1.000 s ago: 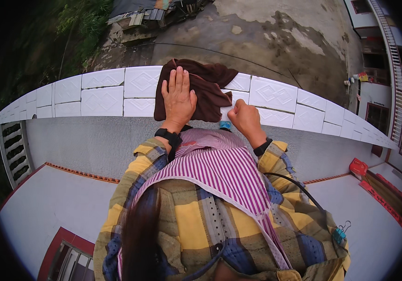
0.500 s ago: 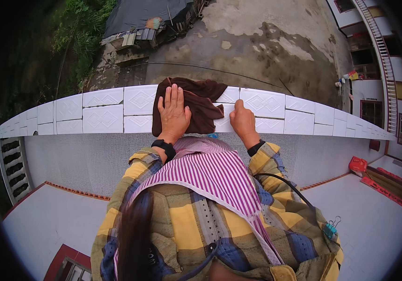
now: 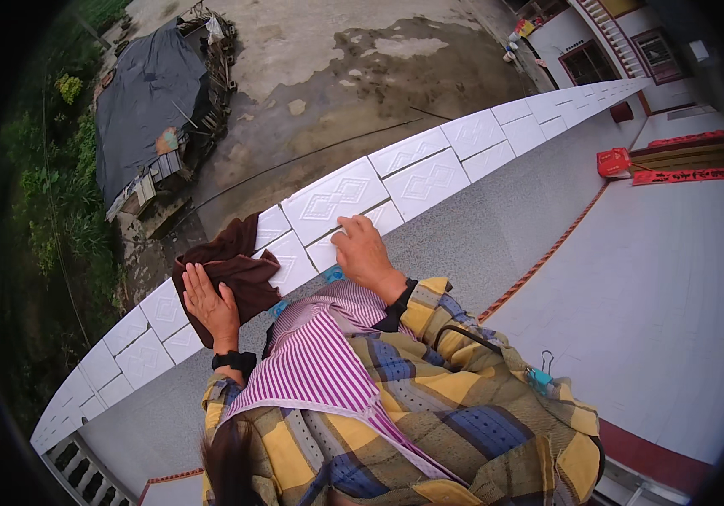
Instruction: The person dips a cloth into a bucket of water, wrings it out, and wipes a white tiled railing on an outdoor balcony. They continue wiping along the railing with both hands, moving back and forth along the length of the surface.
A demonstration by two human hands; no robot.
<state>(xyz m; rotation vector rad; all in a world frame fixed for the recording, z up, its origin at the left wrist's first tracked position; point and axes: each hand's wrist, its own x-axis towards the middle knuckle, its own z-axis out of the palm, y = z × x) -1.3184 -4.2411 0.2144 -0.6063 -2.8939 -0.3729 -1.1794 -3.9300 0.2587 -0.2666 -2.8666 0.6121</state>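
Note:
A dark brown cloth (image 3: 242,274) lies bunched across the white tiled ledge (image 3: 429,181), with one part draped toward the far edge. My left hand (image 3: 213,310) presses flat on the cloth, its fingers stretched out over the left part. To the right, my right hand (image 3: 369,260) rests on the bare tiles with its fingers curled in. Nothing shows in that hand. Raised diamond patterns mark the tiles, and dark joints run between them.
Beyond the ledge is a drop to a wet concrete yard (image 3: 311,84) and a shed under a dark tarp (image 3: 151,101). On my side, a grey speckled floor (image 3: 497,219) borders a white one. A red box (image 3: 613,162) stands by a doorway at the right.
The view has turned, so the ledge now slants up to the right. My left hand and the cloth have shifted left along it, while my right hand stays on the tiles.

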